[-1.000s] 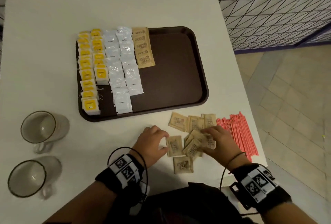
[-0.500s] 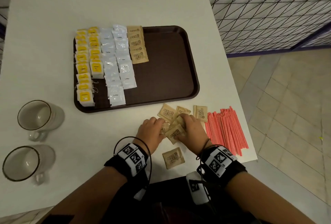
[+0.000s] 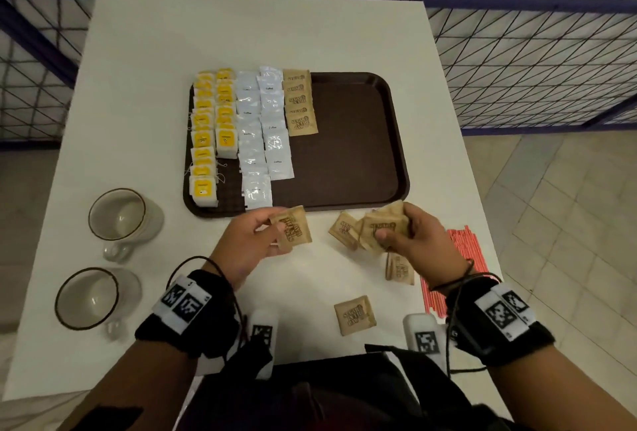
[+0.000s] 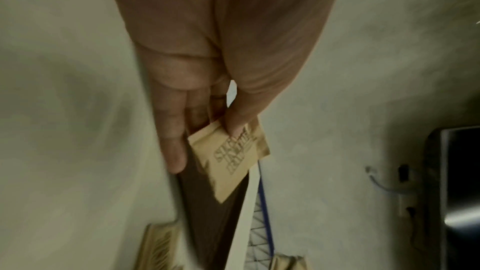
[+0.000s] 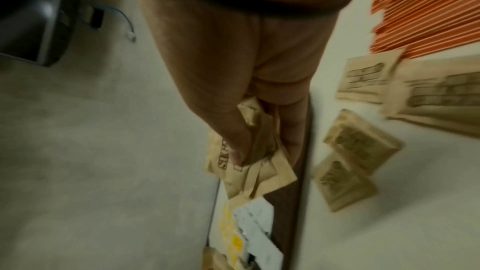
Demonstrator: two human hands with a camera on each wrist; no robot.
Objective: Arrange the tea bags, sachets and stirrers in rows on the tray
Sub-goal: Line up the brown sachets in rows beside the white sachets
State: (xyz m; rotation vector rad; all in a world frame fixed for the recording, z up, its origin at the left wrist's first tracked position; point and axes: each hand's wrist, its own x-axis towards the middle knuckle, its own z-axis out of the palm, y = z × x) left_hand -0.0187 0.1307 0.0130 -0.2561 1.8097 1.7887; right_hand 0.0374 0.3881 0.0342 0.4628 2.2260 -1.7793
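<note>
White table (image 3: 144,93): tray (image 3: 351,155) holds tea bags (image 3: 206,141), white sachets (image 3: 262,134), short brown row (image 3: 300,103). Our left hand (image 3: 248,241) pinches one brown sachet (image 3: 293,229), right hand (image 3: 413,237) grips a brown bunch (image 3: 379,227). We reckon roughly half done; loose brown sachets (image 3: 355,315) and stirrers (image 3: 462,251) remain on the table.

Both hands have lifted off the bench and parted, the left hand (image 3: 253,241) now pinching one brown sachet (image 3: 292,230), the right hand (image 3: 418,237) gripping a bunch of sachets (image 3: 381,229).
</note>
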